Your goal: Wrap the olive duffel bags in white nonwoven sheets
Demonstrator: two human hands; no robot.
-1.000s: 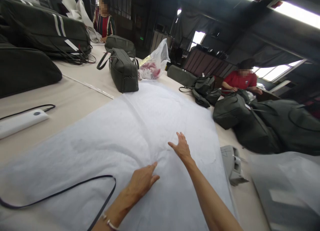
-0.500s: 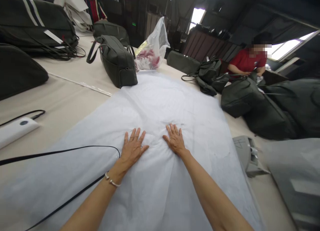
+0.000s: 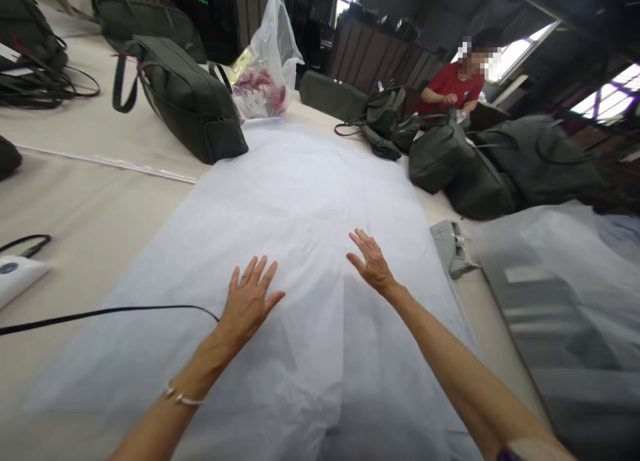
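Observation:
A large, thin white sheet [image 3: 300, 201] lies spread over the table in front of me, with soft creases and a straight fold running down its near half. My left hand [image 3: 250, 298] is open, fingers spread, over the sheet left of the fold. To the right of the fold, my right hand [image 3: 373, 261] is open too, fingers apart, and it looks slightly raised from the sheet. Neither hand holds anything. Beside my left wrist a thin black cord [image 3: 125, 310] runs over the sheet from the left.
Dark green bags stand around: a handbag [image 3: 190, 94] at the far left, a larger bag [image 3: 465, 154] at the right. Behind the sheet is a clear plastic bag [image 3: 270, 61]. A grey tape dispenser-like object [image 3: 450, 248] sits right. A person in red [image 3: 453, 88] works beyond.
My hands, earlier flat and close together on the sheet, have moved apart, the right one lifting a little. The sheet between them looks smoother. The view has turned to the right.

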